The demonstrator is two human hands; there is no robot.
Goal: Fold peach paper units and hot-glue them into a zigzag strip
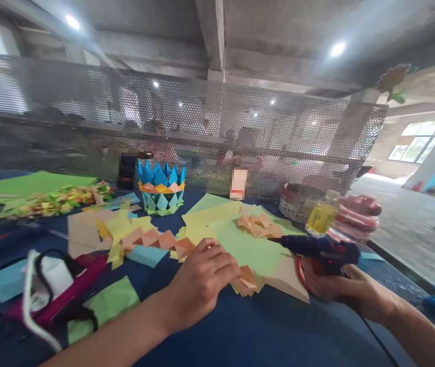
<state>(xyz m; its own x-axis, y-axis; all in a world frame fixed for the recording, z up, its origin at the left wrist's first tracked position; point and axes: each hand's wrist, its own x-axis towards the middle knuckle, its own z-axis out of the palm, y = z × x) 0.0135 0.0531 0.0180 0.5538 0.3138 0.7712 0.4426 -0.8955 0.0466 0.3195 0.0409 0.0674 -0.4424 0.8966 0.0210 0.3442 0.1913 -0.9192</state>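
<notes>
My left hand (202, 283) is closed over a chain of folded orange paper pieces (164, 240) that runs across the blue table (255, 331); its fingers pinch the folded pieces near the chain's right end (246, 281). My right hand (340, 288) grips a dark blue glue gun (319, 248) with a red trigger, nozzle pointing left over the light green paper sheets (240, 244). A black cord runs from the gun toward me.
A blue, orange and teal folded-paper basket (161, 188) stands at the back. Loose coloured sheets cover the middle. Black-handled scissors (64, 290) lie on a pink case at left. A small yellow bottle (320, 214), a pink container (355, 216) and a woven basket (297, 201) sit right. A perforated metal screen (202, 132) backs the table.
</notes>
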